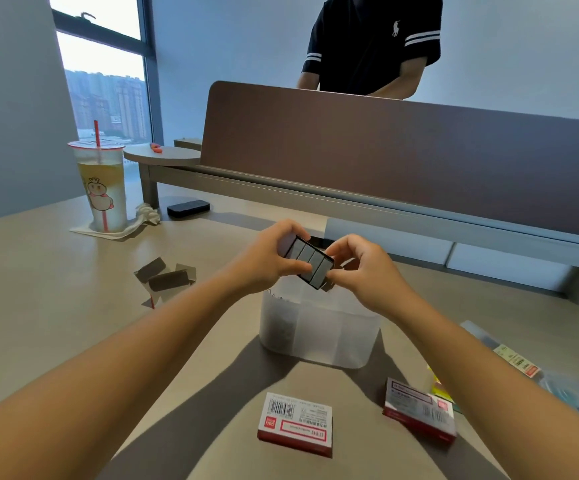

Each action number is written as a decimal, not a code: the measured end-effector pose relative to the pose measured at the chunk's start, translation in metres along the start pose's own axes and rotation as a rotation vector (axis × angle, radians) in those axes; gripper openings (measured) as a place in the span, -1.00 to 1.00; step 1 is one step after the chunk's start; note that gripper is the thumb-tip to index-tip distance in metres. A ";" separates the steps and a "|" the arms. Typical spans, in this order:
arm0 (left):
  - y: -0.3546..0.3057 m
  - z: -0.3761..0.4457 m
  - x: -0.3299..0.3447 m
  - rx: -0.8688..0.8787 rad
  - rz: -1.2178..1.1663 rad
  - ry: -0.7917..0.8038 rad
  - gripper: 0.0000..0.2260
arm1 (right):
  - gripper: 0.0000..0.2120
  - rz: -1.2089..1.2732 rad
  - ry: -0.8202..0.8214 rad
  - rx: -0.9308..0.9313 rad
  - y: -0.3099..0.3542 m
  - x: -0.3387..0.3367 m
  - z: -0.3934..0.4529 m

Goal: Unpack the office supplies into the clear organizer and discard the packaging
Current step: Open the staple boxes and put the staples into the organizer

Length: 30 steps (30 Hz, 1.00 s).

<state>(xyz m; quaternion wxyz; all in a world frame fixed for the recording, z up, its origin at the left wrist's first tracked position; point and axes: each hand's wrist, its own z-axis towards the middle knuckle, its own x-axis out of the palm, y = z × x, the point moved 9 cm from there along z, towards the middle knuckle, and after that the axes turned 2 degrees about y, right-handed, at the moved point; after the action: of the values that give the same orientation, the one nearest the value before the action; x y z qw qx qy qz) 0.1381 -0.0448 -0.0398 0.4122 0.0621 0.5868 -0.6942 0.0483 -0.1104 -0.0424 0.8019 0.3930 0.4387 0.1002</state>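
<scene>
Above the clear organizer (319, 327), both hands, left (267, 259) and right (364, 268), pinch the staple tray (307, 263)

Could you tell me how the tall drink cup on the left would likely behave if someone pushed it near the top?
The cup is tall, narrow and only part full, so it would probably tip. The napkin under it might let it slide.

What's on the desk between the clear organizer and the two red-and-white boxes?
Nothing: head view shows bare desk, only arm shadows, between clear organizer and red-and-white boxes.
</scene>
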 end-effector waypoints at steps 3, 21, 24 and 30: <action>0.007 0.011 0.010 -0.003 0.026 0.060 -0.69 | -0.80 -0.040 0.044 0.031 -0.010 0.002 0.002; 0.014 0.015 0.029 0.007 0.178 0.130 -0.48 | -0.80 -0.224 0.076 0.017 -0.027 0.007 -0.001; 0.014 0.016 0.028 0.023 0.182 0.127 -0.53 | -0.81 -0.223 0.067 0.023 -0.030 0.007 0.000; 0.019 0.016 0.022 0.042 0.119 0.095 -0.72 | -0.80 -0.206 0.056 0.015 -0.029 0.005 0.000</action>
<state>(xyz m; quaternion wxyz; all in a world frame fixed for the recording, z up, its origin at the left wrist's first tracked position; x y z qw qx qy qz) 0.1425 -0.0685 -0.0620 0.4232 0.1384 0.5861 -0.6769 0.0457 -0.1276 -0.0665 0.7925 0.3488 0.4997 0.0251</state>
